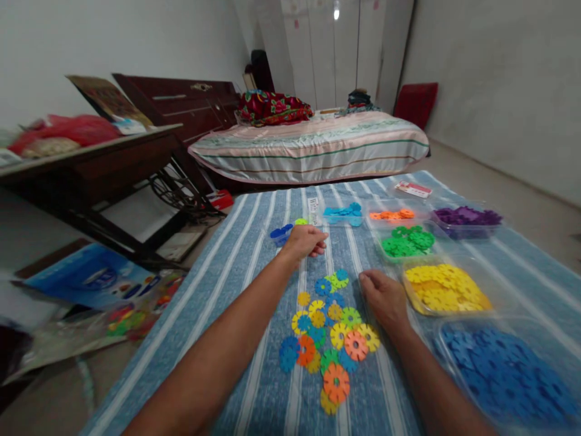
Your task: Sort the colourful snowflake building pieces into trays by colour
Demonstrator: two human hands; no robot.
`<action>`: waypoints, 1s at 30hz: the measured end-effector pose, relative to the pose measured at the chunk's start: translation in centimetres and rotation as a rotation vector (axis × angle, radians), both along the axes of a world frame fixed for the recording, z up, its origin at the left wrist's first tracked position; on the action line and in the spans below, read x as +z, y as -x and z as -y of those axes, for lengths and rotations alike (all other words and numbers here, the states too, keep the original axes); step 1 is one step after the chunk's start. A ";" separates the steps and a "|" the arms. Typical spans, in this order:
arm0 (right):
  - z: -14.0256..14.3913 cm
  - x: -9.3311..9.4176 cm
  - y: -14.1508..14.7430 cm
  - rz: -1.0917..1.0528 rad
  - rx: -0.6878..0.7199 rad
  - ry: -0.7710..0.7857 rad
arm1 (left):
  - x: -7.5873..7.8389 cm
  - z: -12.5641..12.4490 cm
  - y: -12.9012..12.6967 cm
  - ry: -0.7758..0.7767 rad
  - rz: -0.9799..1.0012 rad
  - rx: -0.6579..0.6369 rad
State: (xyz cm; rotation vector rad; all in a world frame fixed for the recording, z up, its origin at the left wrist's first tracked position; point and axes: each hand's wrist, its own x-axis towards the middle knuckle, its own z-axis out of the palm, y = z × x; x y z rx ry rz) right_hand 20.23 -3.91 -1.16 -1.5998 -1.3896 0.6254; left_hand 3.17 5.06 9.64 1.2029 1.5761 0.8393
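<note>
My left hand [305,240] reaches forward over the striped blue cloth [245,254], fingers curled downward beside a small tray of blue and lime discs [284,232]; whether it holds a piece I cannot tell. My right hand [384,297] rests fist-like on the cloth, touching the right edge of a loose pile of multicoloured snowflake discs [329,330]. Nothing shows in its fingers.
Clear trays hold sorted discs: light blue [344,214], orange [392,214], green [407,240], purple [466,217], yellow [445,287], dark blue [503,369]. A bed [313,148] lies beyond, a dark table [91,160] at left, packaging [97,281] on the floor.
</note>
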 end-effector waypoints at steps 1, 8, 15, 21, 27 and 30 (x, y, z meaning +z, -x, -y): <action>0.0 0.0 -0.1 -0.002 -0.002 -0.004 | -0.6 1.3 0.9 0.006 -0.028 -0.020; 0.1 -0.2 -0.5 -0.042 0.010 -0.020 | -4.0 10.1 6.8 0.001 -0.261 -0.235; 0.2 -0.1 -0.7 -0.057 0.008 -0.006 | -5.0 16.9 8.7 -0.021 -0.350 -0.239; 0.3 -0.2 -0.8 -0.061 0.019 -0.003 | -4.1 19.9 7.5 -0.029 -0.567 -0.215; 0.2 -0.2 -0.8 -0.061 0.016 -0.020 | -4.2 20.5 6.7 -0.050 -0.637 -0.209; 0.2 -0.4 -0.8 -0.068 0.015 -0.022 | -4.4 20.5 6.6 -0.048 -0.637 -0.183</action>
